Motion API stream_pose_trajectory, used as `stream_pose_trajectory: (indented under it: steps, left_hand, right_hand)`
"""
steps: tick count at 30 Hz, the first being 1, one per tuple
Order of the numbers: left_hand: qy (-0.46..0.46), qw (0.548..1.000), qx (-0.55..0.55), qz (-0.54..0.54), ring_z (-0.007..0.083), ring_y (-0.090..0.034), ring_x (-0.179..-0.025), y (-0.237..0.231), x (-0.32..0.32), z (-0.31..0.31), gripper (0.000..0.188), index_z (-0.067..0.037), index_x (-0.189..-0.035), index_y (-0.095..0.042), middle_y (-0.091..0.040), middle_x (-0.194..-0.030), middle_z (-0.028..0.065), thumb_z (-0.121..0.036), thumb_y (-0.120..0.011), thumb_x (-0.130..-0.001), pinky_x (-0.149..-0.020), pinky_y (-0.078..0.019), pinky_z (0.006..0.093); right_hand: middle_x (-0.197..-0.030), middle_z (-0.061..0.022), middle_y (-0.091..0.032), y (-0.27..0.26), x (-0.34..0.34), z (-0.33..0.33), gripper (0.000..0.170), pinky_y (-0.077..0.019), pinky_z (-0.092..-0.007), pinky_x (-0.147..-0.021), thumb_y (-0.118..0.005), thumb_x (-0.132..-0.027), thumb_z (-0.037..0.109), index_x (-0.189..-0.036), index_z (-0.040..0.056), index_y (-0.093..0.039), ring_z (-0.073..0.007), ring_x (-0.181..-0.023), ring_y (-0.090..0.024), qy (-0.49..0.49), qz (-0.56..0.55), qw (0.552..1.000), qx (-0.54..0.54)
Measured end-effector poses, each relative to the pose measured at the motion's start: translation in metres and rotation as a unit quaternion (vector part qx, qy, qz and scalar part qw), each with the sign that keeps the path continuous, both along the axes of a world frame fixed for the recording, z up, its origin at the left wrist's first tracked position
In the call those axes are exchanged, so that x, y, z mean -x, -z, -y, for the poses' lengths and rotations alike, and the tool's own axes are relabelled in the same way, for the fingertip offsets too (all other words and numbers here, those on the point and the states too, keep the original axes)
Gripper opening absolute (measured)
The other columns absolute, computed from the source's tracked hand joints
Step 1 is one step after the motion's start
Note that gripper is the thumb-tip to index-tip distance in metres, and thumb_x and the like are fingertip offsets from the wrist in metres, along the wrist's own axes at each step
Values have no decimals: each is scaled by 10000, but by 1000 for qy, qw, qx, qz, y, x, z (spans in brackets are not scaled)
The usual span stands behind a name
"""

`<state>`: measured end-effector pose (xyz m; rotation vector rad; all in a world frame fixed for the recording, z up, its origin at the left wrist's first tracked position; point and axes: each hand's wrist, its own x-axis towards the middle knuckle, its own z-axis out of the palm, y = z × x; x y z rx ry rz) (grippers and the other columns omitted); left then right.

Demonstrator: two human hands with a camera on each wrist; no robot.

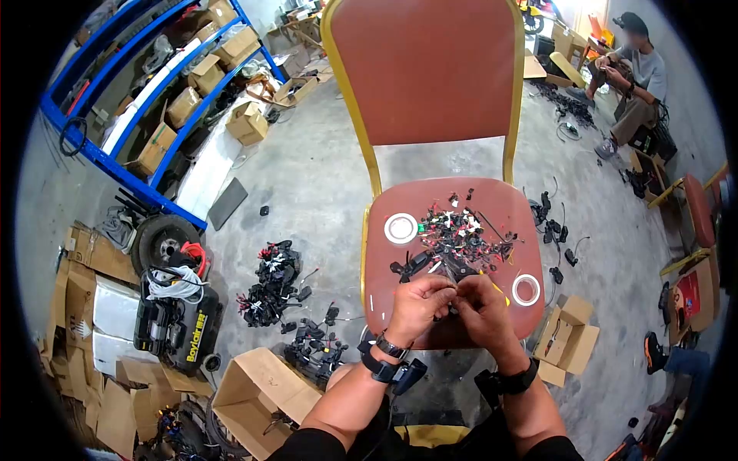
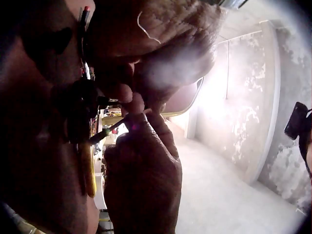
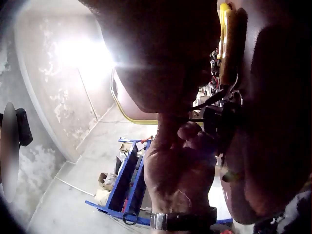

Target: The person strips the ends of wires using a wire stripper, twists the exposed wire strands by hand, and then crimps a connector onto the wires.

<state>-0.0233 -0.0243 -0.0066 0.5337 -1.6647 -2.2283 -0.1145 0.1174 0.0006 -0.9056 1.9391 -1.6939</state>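
Observation:
My left hand [image 1: 419, 303] and right hand [image 1: 484, 307] meet over the front of a red-brown chair seat [image 1: 380, 265]. Fingertips of both hands pinch at a thin dark cable [image 2: 109, 130] that runs to a small black part [image 2: 80, 112], dim in both wrist views. A heap of small black, red and white connectors and wire pieces [image 1: 461, 238] lies just beyond my fingers. Beside my right hand shows a yellow tool handle [image 1: 500, 290], partly covered. One white tape roll [image 1: 401, 228] sits left of the heap, another tape roll [image 1: 526, 290] near the right edge.
Black cabled parts [image 1: 273, 284] are piled on the floor at left. Open cardboard boxes stand near my legs, one left [image 1: 261, 384], one right [image 1: 569, 338]. A blue shelf [image 1: 157, 173] and a black compressor [image 1: 177, 323] line the left; a person [image 1: 642, 77] sits at far right.

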Motion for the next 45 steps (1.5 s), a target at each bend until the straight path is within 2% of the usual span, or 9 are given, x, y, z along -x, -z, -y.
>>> stream_pose_trajectory:
  steps: [8,11,14,17,26,35,38,41,45]
  left_hand:
    - [0,999,-21,-28,71,-605,-636,3,1,1,127,26,-1018,-707,-676,-990,38,-59,-692,-925,-545,-461,192]
    - [3,999,-7,-32,70,-604,-642,1,1,0,119,27,-1013,-705,-670,-1000,39,-49,-689,-923,-549,-464,192]
    - [-2,1000,11,-22,69,-600,-651,-4,1,-2,114,29,-1008,-703,-663,-985,35,-42,-690,-919,-554,-466,195]
    - [0,1000,3,-31,68,-594,-657,-6,1,-4,110,31,-1000,-704,-658,-978,32,-39,-693,-916,-562,-467,197]
    - [-8,999,16,32,68,-588,-659,-8,0,-4,118,23,-1012,-712,-663,-869,14,-41,-701,-913,-575,-473,212]
    - [-27,999,-21,26,71,-603,-638,-7,0,-5,156,0,-1045,-704,-689,-835,25,-18,-721,-892,-558,-482,213]
    - [-7,999,-19,43,74,-613,-701,-5,-3,-3,159,-1,-1058,-704,-698,-883,25,-36,-712,-903,-615,-509,216]
    - [1,999,-8,49,74,-613,-698,-10,-3,-2,159,0,-1050,-704,-696,-878,25,-29,-716,-894,-608,-506,221]
    - [1,999,-11,32,66,-616,-677,-9,-4,-1,139,6,-1033,-713,-696,-835,18,-17,-688,-898,-598,-494,210]
  right_hand:
    - [-985,-107,-698,-18,-3,1,419,-545,-277,-720,-662,-871,-40,-1271,18,-549,-147,-852,-692,-8,-16,1000,-23]
    - [-919,-31,-676,-10,-3,3,437,-449,-207,-605,-671,-854,-62,-1262,28,-543,-34,-703,-558,-3,-29,999,13]
    - [-921,-31,-678,-8,-3,2,427,-462,-211,-619,-667,-856,-63,-1256,33,-552,-39,-720,-575,2,-36,999,11]
    - [-916,-72,-682,-9,-2,0,414,-534,-252,-702,-657,-865,-54,-1261,31,-567,-117,-792,-676,1,-38,999,-8]
    - [-887,-69,-670,-3,0,-1,341,-528,-255,-707,-652,-866,-62,-1186,33,-583,-106,-826,-661,22,-8,1000,2]
    - [-872,-88,-682,-6,2,-2,197,-535,-291,-732,-669,-849,-37,-1034,19,-635,-147,-833,-676,39,-23,998,-42]
    - [-871,-98,-684,-15,2,-3,171,-534,-297,-720,-679,-843,-11,-1009,17,-645,-166,-812,-682,33,-14,998,-58]
    - [-865,-111,-676,-5,5,-3,171,-534,-308,-713,-685,-841,22,-1008,17,-649,-193,-787,-684,40,-72,995,-63]
    - [-864,-128,-668,1,6,-3,175,-536,-327,-715,-690,-836,42,-1006,31,-652,-228,-786,-684,45,-76,995,-48]
